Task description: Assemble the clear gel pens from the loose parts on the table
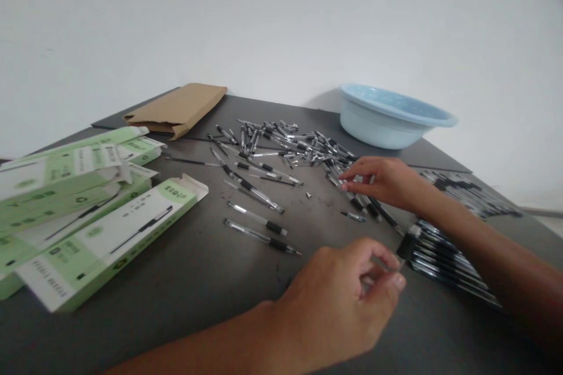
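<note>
My left hand (343, 299) is closed in a pinch on a pen (408, 244) with a black cap, held near the table's front. My right hand (380, 179) reaches left across the dark table (211, 269), fingers curled over loose pen parts at the edge of a scattered pile of pens (281, 149). What its fingers hold is hidden. A row of assembled black pens (444, 258) lies under my right forearm.
Several green and white pen boxes (88, 217) lie stacked at the left. A brown paper bag (180, 108) rests at the back. A light blue basin (391, 114) stands at the back right. More pens (466, 190) lie at the far right.
</note>
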A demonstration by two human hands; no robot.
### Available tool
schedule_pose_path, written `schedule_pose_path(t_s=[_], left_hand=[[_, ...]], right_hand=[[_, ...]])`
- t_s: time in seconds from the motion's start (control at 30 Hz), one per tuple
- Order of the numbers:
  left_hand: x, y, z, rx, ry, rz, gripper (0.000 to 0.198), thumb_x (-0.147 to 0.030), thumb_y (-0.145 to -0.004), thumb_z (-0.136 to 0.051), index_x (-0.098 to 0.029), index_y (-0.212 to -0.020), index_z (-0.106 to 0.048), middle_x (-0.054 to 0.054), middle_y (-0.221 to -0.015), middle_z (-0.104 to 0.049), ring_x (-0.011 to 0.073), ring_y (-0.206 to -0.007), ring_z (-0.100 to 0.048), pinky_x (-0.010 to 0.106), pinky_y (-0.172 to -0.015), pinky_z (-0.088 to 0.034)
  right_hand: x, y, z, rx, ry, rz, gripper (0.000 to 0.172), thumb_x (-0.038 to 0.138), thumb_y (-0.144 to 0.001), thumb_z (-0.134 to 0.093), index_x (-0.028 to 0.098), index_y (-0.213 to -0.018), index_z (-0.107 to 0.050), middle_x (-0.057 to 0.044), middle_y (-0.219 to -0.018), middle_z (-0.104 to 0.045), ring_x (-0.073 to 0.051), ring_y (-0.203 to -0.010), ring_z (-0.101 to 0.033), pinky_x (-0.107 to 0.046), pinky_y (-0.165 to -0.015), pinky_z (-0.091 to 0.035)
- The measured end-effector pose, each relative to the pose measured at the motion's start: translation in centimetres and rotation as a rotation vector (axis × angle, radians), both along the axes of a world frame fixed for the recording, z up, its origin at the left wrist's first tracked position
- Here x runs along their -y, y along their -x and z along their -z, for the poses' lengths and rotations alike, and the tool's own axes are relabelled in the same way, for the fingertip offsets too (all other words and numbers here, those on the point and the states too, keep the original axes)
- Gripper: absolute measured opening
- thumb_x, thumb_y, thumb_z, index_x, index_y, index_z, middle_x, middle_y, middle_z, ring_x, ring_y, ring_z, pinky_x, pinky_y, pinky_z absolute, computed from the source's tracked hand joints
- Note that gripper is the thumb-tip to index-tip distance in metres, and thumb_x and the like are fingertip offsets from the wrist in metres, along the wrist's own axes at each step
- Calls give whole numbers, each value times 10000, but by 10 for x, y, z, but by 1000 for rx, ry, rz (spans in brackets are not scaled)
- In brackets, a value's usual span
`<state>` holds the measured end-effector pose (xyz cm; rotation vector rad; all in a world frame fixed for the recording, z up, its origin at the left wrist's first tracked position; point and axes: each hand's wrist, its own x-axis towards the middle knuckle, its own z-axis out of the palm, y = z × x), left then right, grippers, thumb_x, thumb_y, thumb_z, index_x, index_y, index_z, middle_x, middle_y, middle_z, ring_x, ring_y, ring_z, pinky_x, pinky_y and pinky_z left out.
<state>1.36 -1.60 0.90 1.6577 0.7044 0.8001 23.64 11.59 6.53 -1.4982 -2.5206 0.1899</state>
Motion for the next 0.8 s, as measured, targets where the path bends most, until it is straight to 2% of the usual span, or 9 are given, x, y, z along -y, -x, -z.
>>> schedule_pose_path(t_s=[0.1,0.27,0.5,0.8], left_hand=[[-1,5,-6,-35,-93,20,213,-294,-973,-590,-180,-1134,-669,99,-996,-844,213,-757,-797,238,-546,-534],[-4,8,-10,-38,-135,4,164,-260,-919,-580,-190,-1060,-624,84,-991,-837,238,-778,-810,294,-664,-612],[-7,9,-14,-95,-106,-5,101,-259,-949,-568,-203,-1029,-594,57,-870,-806,224,-711,-777,280,-606,-543],[-4,8,-16,-142,-159,40,142,-284,-967,-556,-185,-1051,-613,71,-847,-788,214,-651,-748,276,-543,-469]], right_hand=[[-19,4,1,99,18,-26,280,469,-936,-680,321,-1097,-855,-49,-1087,-783,-199,-798,-705,-337,-757,-507],[-39,5,4,227,97,11,251,471,-871,-717,316,-986,-877,-48,-987,-816,-258,-843,-732,-347,-733,-489],[-35,0,0,230,194,61,393,620,-890,-657,317,-1024,-867,-13,-998,-844,-252,-885,-760,-319,-758,-522],[-33,-27,-3,227,227,217,402,616,-854,-683,286,-992,-866,-25,-890,-837,-256,-811,-757,-322,-713,-505]])
